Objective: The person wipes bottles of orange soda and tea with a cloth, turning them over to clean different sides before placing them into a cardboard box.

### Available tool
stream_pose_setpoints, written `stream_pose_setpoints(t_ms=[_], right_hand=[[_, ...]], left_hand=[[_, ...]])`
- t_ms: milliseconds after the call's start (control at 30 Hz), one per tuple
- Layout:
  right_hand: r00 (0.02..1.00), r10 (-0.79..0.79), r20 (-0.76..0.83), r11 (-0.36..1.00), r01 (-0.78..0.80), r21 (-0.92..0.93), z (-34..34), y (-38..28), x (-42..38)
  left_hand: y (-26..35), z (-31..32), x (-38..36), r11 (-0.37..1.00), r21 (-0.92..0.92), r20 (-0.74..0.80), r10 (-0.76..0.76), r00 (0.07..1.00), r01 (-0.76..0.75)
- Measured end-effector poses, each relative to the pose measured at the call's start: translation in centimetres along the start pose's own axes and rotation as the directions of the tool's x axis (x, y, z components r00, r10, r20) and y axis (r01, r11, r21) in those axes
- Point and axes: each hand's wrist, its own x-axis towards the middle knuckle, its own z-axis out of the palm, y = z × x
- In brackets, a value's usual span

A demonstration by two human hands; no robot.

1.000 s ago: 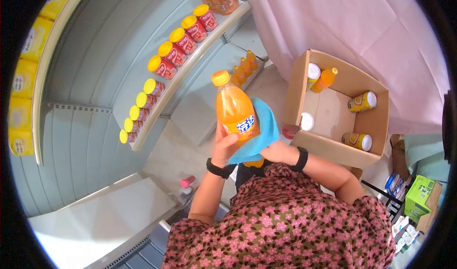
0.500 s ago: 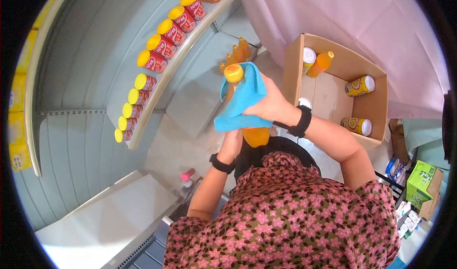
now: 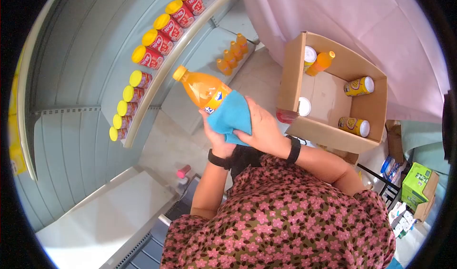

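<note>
A large orange soda bottle (image 3: 201,89) with an orange cap is held tilted, its cap toward the upper left. My left hand (image 3: 219,141) is wrapped around its lower part from below. In my right hand (image 3: 264,128) is a blue cloth (image 3: 233,117), pressed against the bottle's lower side and partly covering the label. The base of the bottle is hidden by the cloth and hands.
A cardboard box (image 3: 328,138) at right holds several cans and a small orange bottle (image 3: 322,63). Small orange bottles (image 3: 230,57) line the lower shelf. Red tubs with yellow lids (image 3: 158,41) stand on the upper shelf (image 3: 177,64). A green box (image 3: 419,185) lies far right.
The bottle has swung from nearly upright to tilted, its cap moving up and left. The cloth has gone from its neck and upper side to its lower side, with my right hand lower.
</note>
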Motion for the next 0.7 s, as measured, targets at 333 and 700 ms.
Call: stream_pose_setpoints(t_ms=[333,700], right_hand=[[0.987,0.130,0.096,0.990,-0.125,-0.061,-1.9,1.6,1.5],[0.820,0.063,0.569,0.960,-0.205,0.190,-5.1,2.1,3.2]], left_hand=[[2.5,2.3,0.5,0.974,0.206,-0.020,0.100,0.995,-0.094],[4.3,3.9,0.0,0.940,0.274,0.229,0.139,0.963,-0.201]])
